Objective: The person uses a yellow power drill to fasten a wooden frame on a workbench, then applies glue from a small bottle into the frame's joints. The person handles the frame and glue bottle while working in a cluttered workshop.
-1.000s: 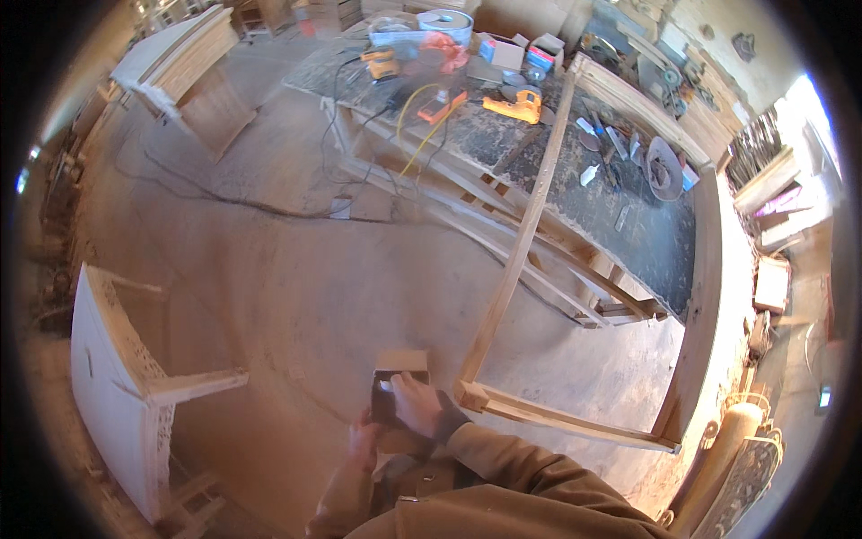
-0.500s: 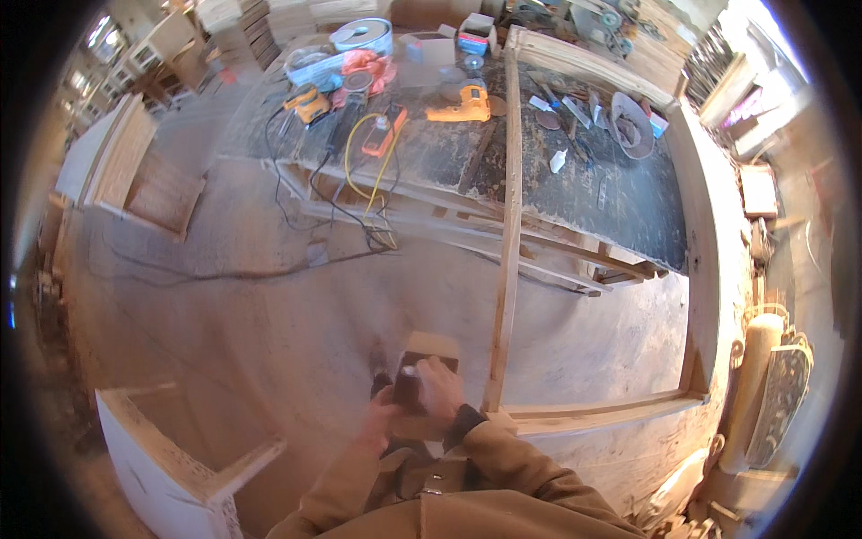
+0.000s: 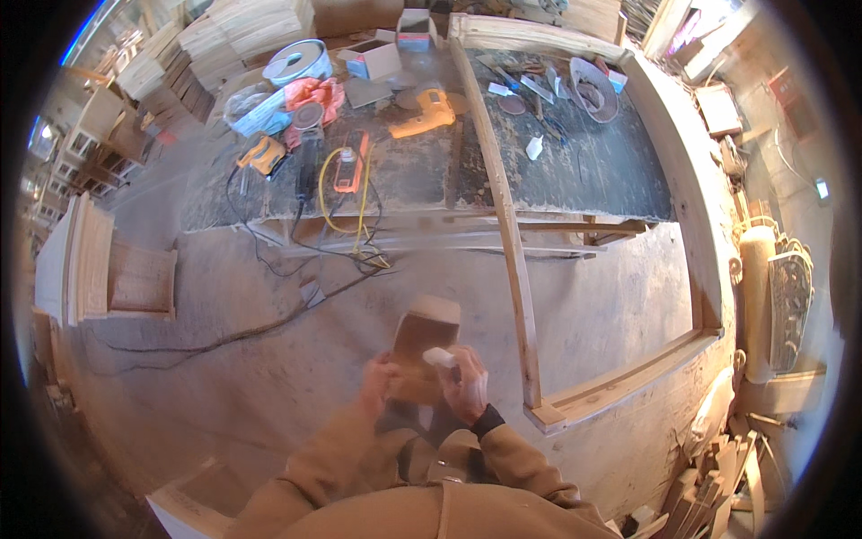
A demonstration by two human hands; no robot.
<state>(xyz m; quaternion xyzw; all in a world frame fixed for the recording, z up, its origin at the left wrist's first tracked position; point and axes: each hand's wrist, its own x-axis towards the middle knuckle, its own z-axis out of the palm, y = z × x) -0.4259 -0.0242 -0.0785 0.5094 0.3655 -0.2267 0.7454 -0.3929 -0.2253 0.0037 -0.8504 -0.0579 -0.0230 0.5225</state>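
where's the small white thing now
Below centre in the head view, the small white thing is in the right hand, seen against the left hand's brown block.

The boxy piece is deep brown across its broad face, paler tan at its far end; the small piece in the right hand is white. The sleeves are tan-brown, with a black cuff on the right. The desk is blackish grey, mottled with pale worn patches. The power tool is yellow-orange, the socket strip orange-red, the looped cord bright yellow, the crumpled plastic pinkish red, the round roll blue and white, the little bottle white, the hat grey. The wooden frame is honey-coloured, the floor dusty grey-brown, the leaning panel dark with paler scrolled patterning
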